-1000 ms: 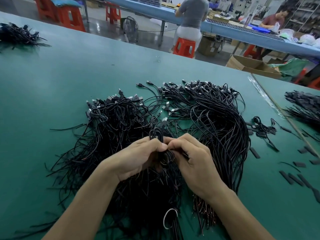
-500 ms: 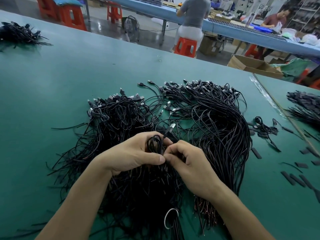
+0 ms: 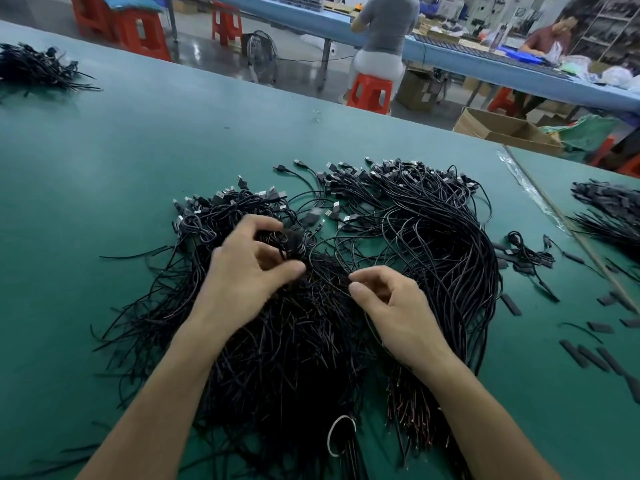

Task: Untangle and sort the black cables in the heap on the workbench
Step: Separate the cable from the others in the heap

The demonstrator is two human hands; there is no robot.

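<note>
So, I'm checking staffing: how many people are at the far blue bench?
2: one person sits on an orange stool, back to the camera, top centre; a second person is at the top right. Others may be hidden off-frame.

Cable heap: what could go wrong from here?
1. The left hand appears to grip a small coiled cable, blurred, amid loose loops. Pulling it could snag neighbours and retangle the heap.
2. The right forearm passes close by stripped, reddish wire ends. A sweep could bend or scatter them.
</note>
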